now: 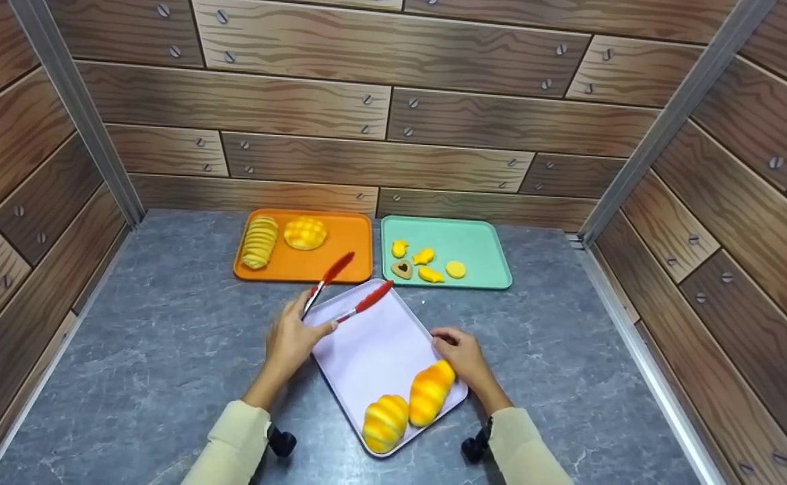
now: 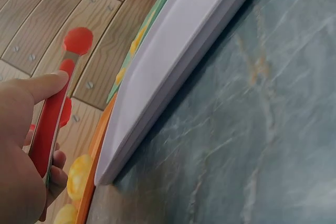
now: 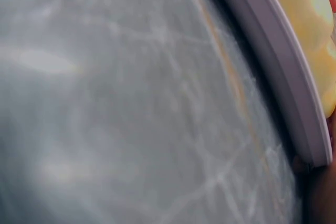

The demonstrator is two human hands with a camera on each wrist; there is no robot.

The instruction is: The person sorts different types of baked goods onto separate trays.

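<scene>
My left hand (image 1: 292, 340) grips a pair of red-tipped tongs (image 2: 50, 124), whose two arms spread apart over the far left part of a lavender tray (image 1: 366, 350). Nothing sits between the tong tips. At the tray's right rim, my right hand (image 1: 464, 357) holds the edge with curled fingers; its thumb is hard to make out. The tray lies turned at an angle. Near its front corner are two toy bread rolls, a rounder striped roll (image 1: 386, 424) and a longer striped roll (image 1: 431, 392), the longer one close to my right hand.
Behind, an orange tray (image 1: 346, 236) carries a long ridged bread (image 1: 260, 242) and a round checkered bun (image 1: 305, 233). Beside it, a green tray (image 1: 481, 246) holds several small yellow pieces and a heart-centred cookie (image 1: 402, 269). Wood-patterned walls (image 1: 393, 155) enclose the grey marbled table (image 1: 164, 357).
</scene>
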